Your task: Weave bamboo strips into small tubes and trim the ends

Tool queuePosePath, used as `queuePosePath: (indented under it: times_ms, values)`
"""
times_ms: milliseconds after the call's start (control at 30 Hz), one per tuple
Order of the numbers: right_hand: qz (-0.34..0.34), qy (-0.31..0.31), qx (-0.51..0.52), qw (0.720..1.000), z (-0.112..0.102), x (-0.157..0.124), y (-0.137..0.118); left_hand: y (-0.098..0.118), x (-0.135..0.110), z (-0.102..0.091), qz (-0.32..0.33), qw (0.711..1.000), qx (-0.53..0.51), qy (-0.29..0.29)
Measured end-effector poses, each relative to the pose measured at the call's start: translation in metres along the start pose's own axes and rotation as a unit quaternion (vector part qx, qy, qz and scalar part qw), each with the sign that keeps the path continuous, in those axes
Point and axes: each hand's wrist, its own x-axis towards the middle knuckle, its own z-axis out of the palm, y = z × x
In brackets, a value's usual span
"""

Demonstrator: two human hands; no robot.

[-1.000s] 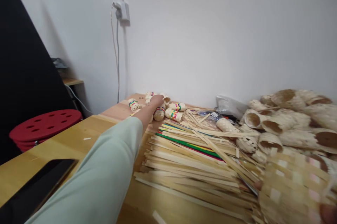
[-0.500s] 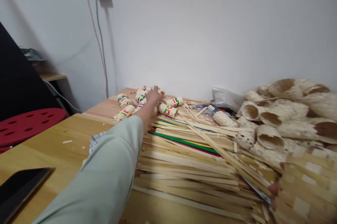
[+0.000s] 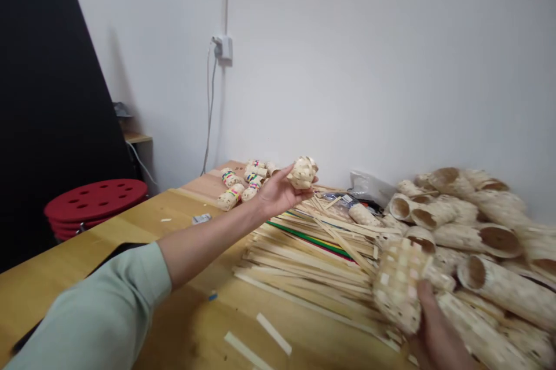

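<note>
My left hand [image 3: 280, 191], arm stretched out over the table, holds a small ball woven from pale strips [image 3: 303, 172] in its palm and fingers. At the lower right my right hand [image 3: 434, 318] grips a larger woven bamboo piece [image 3: 398, 283] by its right side. This piece is a little blurred, and the fingers behind it are hidden. Small woven cylinders with coloured bands [image 3: 231, 196] lie beyond my left forearm. Below and between the hands spreads a layer of flat pale strips [image 3: 299, 271], with green strips [image 3: 310, 238] among them.
Woven tubes [image 3: 452, 213] are heaped on the right. A clear plastic bag [image 3: 371, 186] lies against the wall. A dark flat device [image 3: 113, 257] is partly under my left sleeve. Red stools [image 3: 95, 202] stand left of the wooden table [image 3: 182, 312], below a wall socket [image 3: 225, 50].
My left hand has come back from the banded cylinders and now holds up the woven ball. My right hand has moved left with the larger woven piece. The view has shifted.
</note>
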Motion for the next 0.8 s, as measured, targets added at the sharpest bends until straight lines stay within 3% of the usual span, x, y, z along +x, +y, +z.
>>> queuePosePath:
  times_ms: [200, 333, 533, 667, 800]
  values:
    - [0.042, -0.072, 0.052, 0.995, 0.020, -0.008, 0.003, -0.029, -0.043, 0.027, 0.016, 0.999, -0.030, 0.024]
    - [0.046, -0.092, 0.060, 0.993, 0.022, -0.011, 0.001, -0.050, -0.058, 0.041, 0.072, 0.994, 0.071, 0.032]
    - [0.010, -0.076, 0.078, 0.994, 0.029, -0.017, 0.000, -0.070, -0.067, 0.053, 0.225, 0.920, 0.321, 0.014]
    - [0.006, -0.083, 0.066, 0.994, 0.029, -0.018, 0.000, -0.070, -0.070, 0.052, 0.272, 0.873, 0.406, -0.012]
    - [0.016, -0.090, 0.064, 0.994, 0.028, -0.017, 0.003, -0.068, -0.070, 0.049, 0.274, 0.840, 0.467, 0.012]
